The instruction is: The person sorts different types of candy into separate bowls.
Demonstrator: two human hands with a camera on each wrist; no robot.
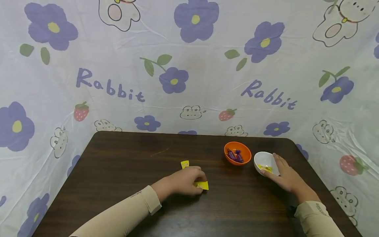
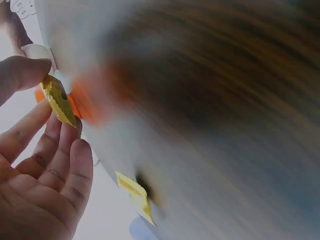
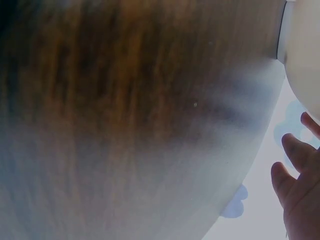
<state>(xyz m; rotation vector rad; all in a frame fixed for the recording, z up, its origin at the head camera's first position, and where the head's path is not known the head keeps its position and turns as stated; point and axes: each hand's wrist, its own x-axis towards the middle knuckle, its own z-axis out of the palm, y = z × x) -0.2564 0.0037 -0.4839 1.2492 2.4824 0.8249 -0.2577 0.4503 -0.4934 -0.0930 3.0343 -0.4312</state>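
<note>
My left hand (image 1: 185,181) pinches a small yellow-wrapped packet (image 1: 202,185) between thumb and forefinger, just above the table. In the left wrist view the same packet (image 2: 59,101) is held at the fingertips while the other fingers spread out beneath. A second yellow packet (image 1: 185,164) lies on the table beyond that hand. At the right, my right hand (image 1: 285,174) holds a white bowl (image 1: 260,157), thumb on the near side and fingers along its right rim. Inside the bowl is yellow wrapping (image 1: 265,168). The right wrist view catches only part of the bowl (image 3: 306,55) and some fingers.
An orange bowl (image 1: 237,144) with purple-wrapped candies (image 1: 235,155) stands left of the white bowl. Both bowls are on a dark wooden table (image 1: 127,158). A patterned cloth (image 1: 207,65) hangs behind the table's far edge and along its sides.
</note>
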